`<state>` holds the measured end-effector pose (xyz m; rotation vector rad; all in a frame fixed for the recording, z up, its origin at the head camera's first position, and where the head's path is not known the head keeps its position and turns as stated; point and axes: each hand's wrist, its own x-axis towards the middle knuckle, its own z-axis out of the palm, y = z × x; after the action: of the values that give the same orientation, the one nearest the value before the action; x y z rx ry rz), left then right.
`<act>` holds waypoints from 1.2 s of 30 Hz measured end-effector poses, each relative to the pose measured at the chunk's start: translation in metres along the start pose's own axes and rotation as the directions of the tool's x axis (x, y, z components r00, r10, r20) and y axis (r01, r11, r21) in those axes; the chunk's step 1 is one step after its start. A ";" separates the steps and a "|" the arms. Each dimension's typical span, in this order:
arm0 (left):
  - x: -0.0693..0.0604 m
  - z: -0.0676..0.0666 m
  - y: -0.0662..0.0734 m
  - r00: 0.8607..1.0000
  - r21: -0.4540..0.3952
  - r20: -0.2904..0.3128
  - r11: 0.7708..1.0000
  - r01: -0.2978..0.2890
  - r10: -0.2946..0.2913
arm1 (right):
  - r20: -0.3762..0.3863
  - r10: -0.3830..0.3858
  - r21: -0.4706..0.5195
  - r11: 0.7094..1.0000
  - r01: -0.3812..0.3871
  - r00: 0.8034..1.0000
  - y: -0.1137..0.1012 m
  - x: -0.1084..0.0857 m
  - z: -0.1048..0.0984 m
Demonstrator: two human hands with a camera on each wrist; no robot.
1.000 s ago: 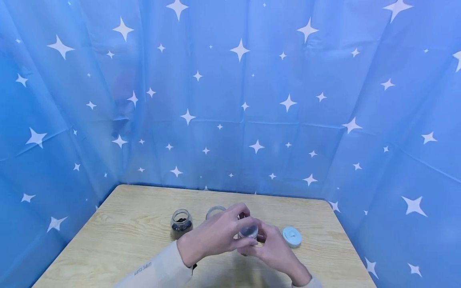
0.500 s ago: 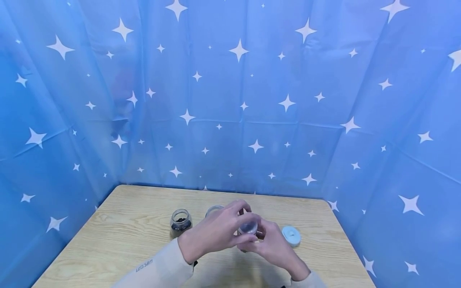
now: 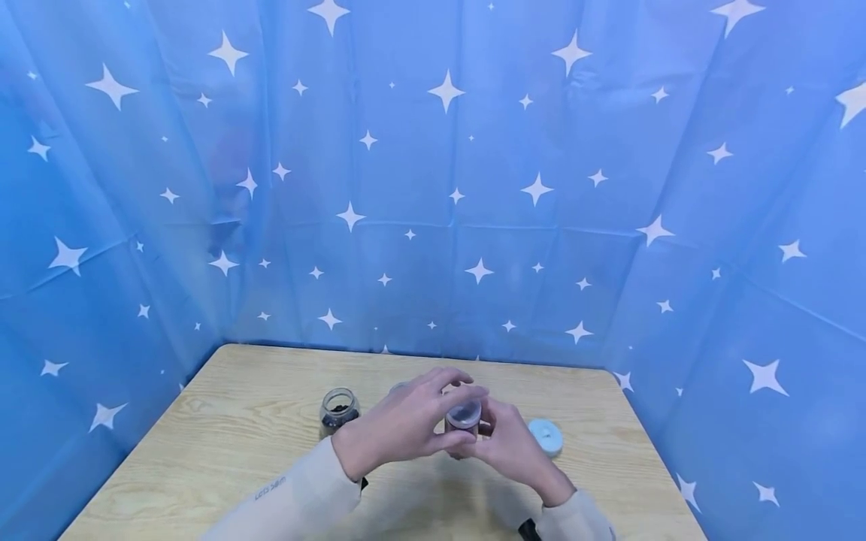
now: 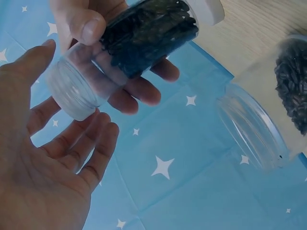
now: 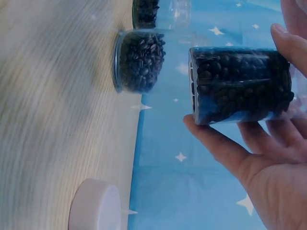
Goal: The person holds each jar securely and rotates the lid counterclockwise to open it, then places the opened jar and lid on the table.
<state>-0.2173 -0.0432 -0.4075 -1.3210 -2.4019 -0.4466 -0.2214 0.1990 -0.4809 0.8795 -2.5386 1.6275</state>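
Note:
My right hand [image 3: 512, 448] grips a clear jar [image 3: 461, 428] part-filled with dark beans, holding it above the table. In the left wrist view the fingers of that right hand [image 4: 136, 91] wrap the jar [image 4: 148, 38] near its middle. My left hand [image 3: 406, 422] arches over the jar's top. Its thumb stands apart from the clear mouth end [image 4: 72, 91] in the left wrist view, while its spread fingers lie close under it; contact is hard to tell. The right wrist view shows beans packed in the jar's lower part [image 5: 242, 86], its mouth end partly hidden by fingers.
An uncovered glass jar of dark beans [image 3: 340, 411] stands left of my hands on the wooden table [image 3: 271, 376]. Another jar [image 3: 398, 386] is mostly hidden behind my left hand. A pale blue lid [image 3: 546, 437] lies at the right. A starry blue curtain [image 3: 433, 173] surrounds the table.
My left fingers have loosened and lifted a little from the jar's top, so more of the jar shows. The jar has risen slightly in the right hand.

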 end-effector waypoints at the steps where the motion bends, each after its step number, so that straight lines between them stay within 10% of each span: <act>1: 0.001 0.000 -0.001 1.000 -0.006 0.004 1.000 0.003 -0.003 | -0.002 -0.002 -0.005 1.000 0.002 1.000 0.000 0.002 -0.001; 15: 0.008 0.003 -0.014 0.998 -0.090 0.068 0.996 0.013 -0.007 | 0.021 0.003 -0.027 1.000 -0.002 1.000 0.010 0.014 -0.014; 25: 0.012 -0.003 -0.018 0.982 -0.013 0.101 0.987 -0.159 0.160 | 0.053 0.029 -0.011 1.000 -0.028 0.998 0.011 0.017 -0.018; 36: 0.010 -0.005 -0.013 0.977 0.015 0.142 0.986 -0.164 0.161 | 0.053 0.032 -0.075 0.997 -0.028 0.998 0.015 0.014 -0.018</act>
<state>-0.2327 -0.0449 -0.3995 -1.5701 -2.3762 -0.2834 -0.2456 0.2122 -0.4805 0.8951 -2.6423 1.5259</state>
